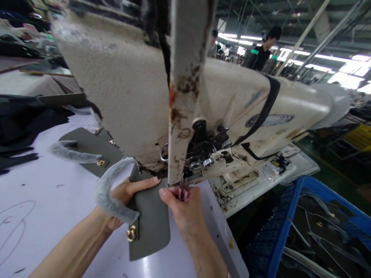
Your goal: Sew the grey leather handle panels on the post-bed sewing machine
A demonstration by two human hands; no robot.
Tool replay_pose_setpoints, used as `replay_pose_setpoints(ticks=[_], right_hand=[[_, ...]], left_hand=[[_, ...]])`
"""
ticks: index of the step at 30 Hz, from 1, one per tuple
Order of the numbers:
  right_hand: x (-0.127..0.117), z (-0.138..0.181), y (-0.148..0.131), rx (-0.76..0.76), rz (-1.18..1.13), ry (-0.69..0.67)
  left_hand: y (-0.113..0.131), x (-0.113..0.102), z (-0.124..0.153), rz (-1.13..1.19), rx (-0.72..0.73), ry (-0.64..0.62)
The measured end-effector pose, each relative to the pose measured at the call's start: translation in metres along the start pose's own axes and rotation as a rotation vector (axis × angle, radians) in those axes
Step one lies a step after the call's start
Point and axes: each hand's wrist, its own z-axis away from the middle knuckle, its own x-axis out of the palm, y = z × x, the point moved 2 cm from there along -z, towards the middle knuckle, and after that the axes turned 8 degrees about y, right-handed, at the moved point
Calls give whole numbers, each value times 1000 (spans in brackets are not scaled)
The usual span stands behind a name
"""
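My left hand (125, 195) grips the top edge of a grey leather panel (152, 227), thumb laid across it, under the head of a cream sewing machine (139, 96). A wrapped handle (111, 193) with a gold ring (131, 233) loops over my left wrist. My right hand (185, 210) is closed in a pinch on a small pink-handled tool (182, 193), likely thread snips, held at the panel's upper right corner beside a rusty vertical bar (181, 116). What the tool touches is hidden behind the bar.
A second grey panel (89, 148) with a wrapped handle lies on the white table (43, 200) at left, with dark fabric (20, 127) beyond. A blue crate (285, 220) of parts stands at lower right. People stand in the far background (262, 54).
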Motion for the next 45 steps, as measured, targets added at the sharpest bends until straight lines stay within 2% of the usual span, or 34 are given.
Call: replay_pose_setpoints(ticks=[2, 4, 10, 14, 20, 23, 26, 35, 40, 45], right_hand=[[-1, 1, 1, 54, -69, 10], [-3, 1, 1, 79, -82, 20], [-10, 2, 2, 37, -14, 3], [-11, -1, -1, 13, 29, -2], [-7, -8, -3, 3, -30, -1], [-7, -8, -2, 12, 0, 2], [-7, -9, 0, 17, 55, 11], [-5, -10, 0, 13, -26, 24], [-5, -10, 1, 17, -4, 20], [-5, -10, 4, 12, 12, 34]], left_hand=[[-8, -2, 2, -68, -59, -51], [-14, -3, 3, -93, -57, -63], [-11, 2, 9, -160, 170, 35], [-6, 5, 9, -154, 237, 75], [-7, 2, 0, -86, 251, 79], [-7, 2, 1, -31, 288, 82], [-6, 4, 4, 1, 265, 80], [-4, 6, 5, 2, 239, 106], [-2, 8, 5, -5, 298, 82], [-2, 11, 8, -3, 280, 96]])
